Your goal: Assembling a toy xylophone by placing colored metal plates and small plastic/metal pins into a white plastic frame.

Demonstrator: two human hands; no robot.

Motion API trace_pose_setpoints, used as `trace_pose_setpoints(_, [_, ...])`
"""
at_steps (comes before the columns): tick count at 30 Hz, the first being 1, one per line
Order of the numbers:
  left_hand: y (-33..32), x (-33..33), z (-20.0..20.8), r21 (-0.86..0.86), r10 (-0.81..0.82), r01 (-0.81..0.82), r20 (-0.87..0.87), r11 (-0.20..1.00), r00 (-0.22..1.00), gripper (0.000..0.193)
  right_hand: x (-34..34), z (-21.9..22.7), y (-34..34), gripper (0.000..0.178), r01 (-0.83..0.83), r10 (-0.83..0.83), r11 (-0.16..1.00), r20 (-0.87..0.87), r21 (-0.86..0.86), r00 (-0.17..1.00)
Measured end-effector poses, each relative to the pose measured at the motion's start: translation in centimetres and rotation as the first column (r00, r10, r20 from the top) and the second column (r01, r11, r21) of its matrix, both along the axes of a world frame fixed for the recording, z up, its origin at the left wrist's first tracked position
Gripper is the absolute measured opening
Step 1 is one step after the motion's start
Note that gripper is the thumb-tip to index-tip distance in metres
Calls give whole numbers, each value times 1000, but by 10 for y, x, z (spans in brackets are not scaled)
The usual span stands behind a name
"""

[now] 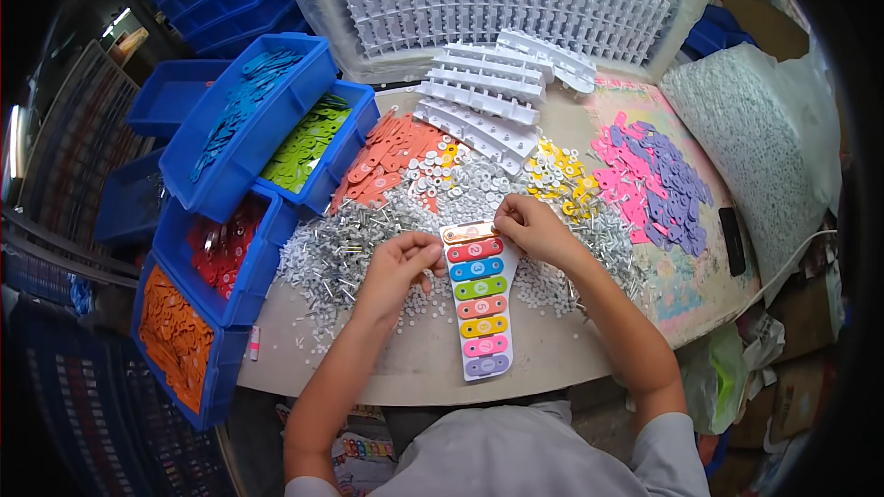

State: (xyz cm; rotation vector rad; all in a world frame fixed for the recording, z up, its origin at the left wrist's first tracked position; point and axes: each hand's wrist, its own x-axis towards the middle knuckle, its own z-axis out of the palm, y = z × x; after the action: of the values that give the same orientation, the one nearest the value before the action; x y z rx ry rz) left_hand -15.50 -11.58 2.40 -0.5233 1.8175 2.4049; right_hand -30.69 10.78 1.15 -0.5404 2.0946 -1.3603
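Observation:
A toy xylophone (pixel 480 290) lies lengthwise before me on the table, its white base carrying a column of bars in orange, red, blue, green, coral, yellow, pink and purple. My right hand (pixel 532 228) is at its far end, thumb and fingertips pinched beside the orange bar (pixel 469 233). Whatever sits in that pinch is too small to make out. Just left of the red bar (pixel 475 250), my left hand (pixel 405 262) is curled with thumb and fingers together; its contents are hidden. Small metal pins (pixel 343 244) are heaped beside it, and white washers (pixel 479 186) lie beyond both hands.
Blue bins (pixel 318 64) at left hold blue, green, red and orange bars. Coral bars (pixel 382 161), yellow pieces (pixel 562 175), pink bars (pixel 626 161) and purple bars (pixel 670 186) lie loose. White bases (pixel 488 92) are stacked behind. A dark phone-like object (pixel 732 241) lies right.

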Motion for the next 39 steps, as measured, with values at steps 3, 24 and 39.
trace_pose_setpoints(3, [-6,-21,-13,10,-25,25,21,1000,999,20,1,14,0,13,-47,48,997,-17,58,999])
trace_pose_setpoints(24, [-10,-44,-22,-109,-65,68,33,992,997,17,-9,23,-3,22,-124,118,985,53,118,992])
trace_pose_setpoints(39, [-8,-54,-27,-168,-252,310,296,936,921,29,-36,36,-18,45,-373,413,789,29,488,910])
